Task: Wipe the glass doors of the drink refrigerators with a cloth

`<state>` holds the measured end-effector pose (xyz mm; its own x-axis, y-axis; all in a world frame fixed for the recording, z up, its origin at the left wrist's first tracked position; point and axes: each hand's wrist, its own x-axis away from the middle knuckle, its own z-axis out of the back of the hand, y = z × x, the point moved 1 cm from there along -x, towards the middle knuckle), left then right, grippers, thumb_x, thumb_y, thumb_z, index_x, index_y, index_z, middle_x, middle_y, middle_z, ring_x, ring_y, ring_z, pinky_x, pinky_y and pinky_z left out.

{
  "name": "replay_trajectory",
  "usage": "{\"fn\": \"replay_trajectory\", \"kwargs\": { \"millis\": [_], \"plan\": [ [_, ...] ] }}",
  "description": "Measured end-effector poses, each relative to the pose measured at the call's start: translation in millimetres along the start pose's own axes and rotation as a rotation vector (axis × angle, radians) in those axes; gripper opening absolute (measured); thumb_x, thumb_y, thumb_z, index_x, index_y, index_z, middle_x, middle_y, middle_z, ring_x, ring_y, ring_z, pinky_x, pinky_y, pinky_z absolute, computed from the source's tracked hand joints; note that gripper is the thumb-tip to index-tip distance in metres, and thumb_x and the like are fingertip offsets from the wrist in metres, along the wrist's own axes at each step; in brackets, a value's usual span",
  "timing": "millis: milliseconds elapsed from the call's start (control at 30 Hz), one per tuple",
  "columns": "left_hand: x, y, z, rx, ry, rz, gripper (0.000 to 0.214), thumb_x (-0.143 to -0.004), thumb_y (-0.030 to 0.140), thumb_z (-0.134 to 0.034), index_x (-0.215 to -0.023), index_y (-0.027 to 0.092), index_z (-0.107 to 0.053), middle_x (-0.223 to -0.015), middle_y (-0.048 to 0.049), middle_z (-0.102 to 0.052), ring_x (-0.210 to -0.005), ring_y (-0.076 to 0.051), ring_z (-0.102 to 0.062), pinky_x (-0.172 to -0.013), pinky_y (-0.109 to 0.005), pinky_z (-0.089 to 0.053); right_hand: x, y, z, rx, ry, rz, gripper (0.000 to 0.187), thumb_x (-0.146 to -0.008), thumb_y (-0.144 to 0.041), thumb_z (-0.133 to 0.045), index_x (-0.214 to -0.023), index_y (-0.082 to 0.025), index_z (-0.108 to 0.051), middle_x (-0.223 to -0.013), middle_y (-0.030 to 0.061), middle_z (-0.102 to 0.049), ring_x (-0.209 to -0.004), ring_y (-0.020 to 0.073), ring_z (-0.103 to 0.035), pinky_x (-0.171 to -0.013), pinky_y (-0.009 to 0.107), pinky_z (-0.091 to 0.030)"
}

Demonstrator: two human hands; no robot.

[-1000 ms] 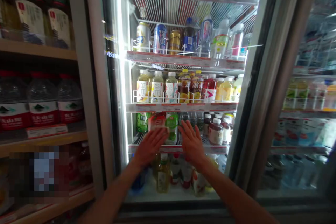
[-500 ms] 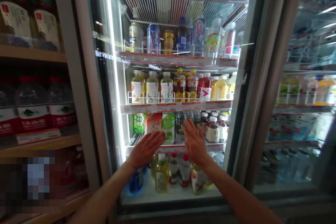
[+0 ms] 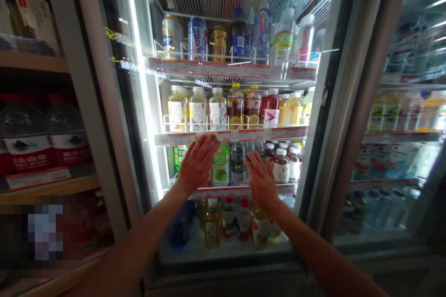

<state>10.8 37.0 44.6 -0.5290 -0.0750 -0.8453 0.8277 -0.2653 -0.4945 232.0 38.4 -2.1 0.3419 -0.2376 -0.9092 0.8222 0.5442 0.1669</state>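
My left hand (image 3: 195, 164) is raised in front of a lit drinks fridge, its fingers stretched out and close together. A small pale patch shows at its fingertips; I cannot tell whether it is cloth or a reflection. Lower and to the right, my right hand (image 3: 262, 180) has its fingers extended, nothing visible in it. Reflections lie on the glass door (image 3: 121, 41) between me and the drinks; whether either palm touches it is unclear. Behind the hands stand a green-labelled bottle (image 3: 220, 167), a clear bottle (image 3: 238, 167) and dark bottles with white caps (image 3: 280, 167).
Above are shelves of tea bottles (image 3: 198, 110) and cans (image 3: 197, 39). More bottles (image 3: 212, 227) stand on the fridge floor. A metal door frame (image 3: 362, 102) rises at right beside another glass-fronted fridge. Wooden shelves (image 3: 33, 61) with large bottles are at left.
My left hand has moved up, its fingertips now at the edge of the shelf above. The right hand stays at about the same place. The view has shifted slightly.
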Motion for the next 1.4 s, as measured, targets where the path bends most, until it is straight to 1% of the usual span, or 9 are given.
{"fn": "replay_trajectory", "kwargs": {
  "millis": [67,267,500,633,700,867,933,1167,1400],
  "plan": [
    [-6.0,4.4,-2.5,0.001,0.003,-0.012,0.052,-0.085,0.013,-0.045,-0.137,0.017,-0.039,-0.142,-0.0097,-0.042,-0.141,-0.022,-0.017,-0.112,-0.042,-0.027,-0.6,2.2,0.6,-0.007,-0.006,-0.014,0.060,-0.080,-0.006,-0.036,-0.140,-0.015,-0.035,-0.144,0.0107,-0.041,-0.142,0.0190,-0.017,-0.115,0.048,-0.016],
    [7.6,29.8,-6.2,0.101,-0.199,-0.449,0.046,-0.087,0.017,-0.041,-0.133,0.019,-0.044,-0.143,-0.0016,-0.041,-0.138,-0.018,-0.026,-0.114,-0.035,-0.026,1.4,6.4,1.5,0.024,0.024,-0.008,0.062,-0.081,-0.004,-0.036,-0.142,-0.016,-0.032,-0.142,0.0108,-0.044,-0.142,0.0184,-0.018,-0.115,0.047,-0.017],
    [-28.0,26.4,-13.5,0.005,-0.004,0.031,0.052,-0.086,0.014,-0.042,-0.138,0.017,-0.036,-0.145,-0.0093,-0.038,-0.141,-0.023,-0.017,-0.112,-0.043,-0.028,-4.2,23.7,11.3,0.033,0.066,-0.062,0.064,-0.083,-0.007,-0.035,-0.144,-0.019,-0.025,-0.144,0.0116,-0.040,-0.141,0.0201,-0.019,-0.113,0.048,-0.021],
    [-10.8,49.3,-15.1,0.102,-0.177,-0.393,0.049,-0.086,0.016,-0.040,-0.135,0.017,-0.040,-0.145,-0.0036,-0.039,-0.138,-0.019,-0.025,-0.112,-0.037,-0.028,-0.3,25.6,13.3,0.036,0.060,-0.046,0.064,-0.082,-0.006,-0.036,-0.144,-0.018,-0.026,-0.144,0.0115,-0.041,-0.141,0.0210,-0.020,-0.113,0.048,-0.021],
    [-11.5,46.6,-14.0,0.102,-0.191,-0.458,0.047,-0.086,0.016,-0.041,-0.134,0.018,-0.042,-0.143,-0.0026,-0.042,-0.137,-0.018,-0.028,-0.112,-0.035,-0.028,2.6,27.6,14.2,0.032,0.054,-0.037,0.064,-0.082,-0.006,-0.036,-0.144,-0.018,-0.026,-0.144,0.0114,-0.041,-0.141,0.0212,-0.020,-0.113,0.048,-0.021],
    [-50.5,19.3,-14.4,-0.010,0.026,-0.010,0.047,-0.086,0.013,-0.044,-0.133,0.015,-0.043,-0.142,-0.0107,-0.043,-0.140,-0.023,-0.021,-0.111,-0.041,-0.028,2.6,36.9,17.6,0.014,0.057,-0.075,0.065,-0.083,-0.008,-0.035,-0.146,-0.020,-0.021,-0.148,0.0094,-0.035,-0.141,0.0213,-0.020,-0.113,0.051,-0.022],
    [-52.6,23.1,-16.9,-0.004,0.032,0.030,0.049,-0.086,0.014,-0.044,-0.135,0.014,-0.040,-0.143,-0.0119,-0.040,-0.141,-0.024,-0.017,-0.112,-0.042,-0.027,1.9,37.7,17.9,0.016,0.060,-0.084,0.065,-0.083,-0.008,-0.035,-0.146,-0.019,-0.022,-0.147,0.0102,-0.036,-0.141,0.0215,-0.019,-0.113,0.051,-0.022],
    [-15.1,47.2,-18.3,0.125,-0.215,-0.548,0.048,-0.088,0.019,-0.040,-0.135,0.017,-0.040,-0.143,-0.0032,-0.042,-0.137,-0.018,-0.029,-0.113,-0.035,-0.026,12.0,32.3,14.1,0.025,0.042,-0.060,0.061,-0.081,-0.005,-0.034,-0.142,-0.016,-0.032,-0.143,0.0113,-0.042,-0.141,0.0200,-0.020,-0.113,0.048,-0.021],
    [-81.1,-1.0,-15.9,0.027,0.161,0.102,0.053,-0.087,0.015,-0.044,-0.139,0.016,-0.035,-0.144,-0.0121,-0.039,-0.140,-0.022,-0.020,-0.113,-0.042,-0.025,7.9,42.9,17.8,0.012,0.040,-0.097,0.064,-0.084,-0.009,-0.035,-0.146,-0.020,-0.021,-0.147,0.0094,-0.037,-0.141,0.0211,-0.021,-0.113,0.050,-0.022]
  ]
}}
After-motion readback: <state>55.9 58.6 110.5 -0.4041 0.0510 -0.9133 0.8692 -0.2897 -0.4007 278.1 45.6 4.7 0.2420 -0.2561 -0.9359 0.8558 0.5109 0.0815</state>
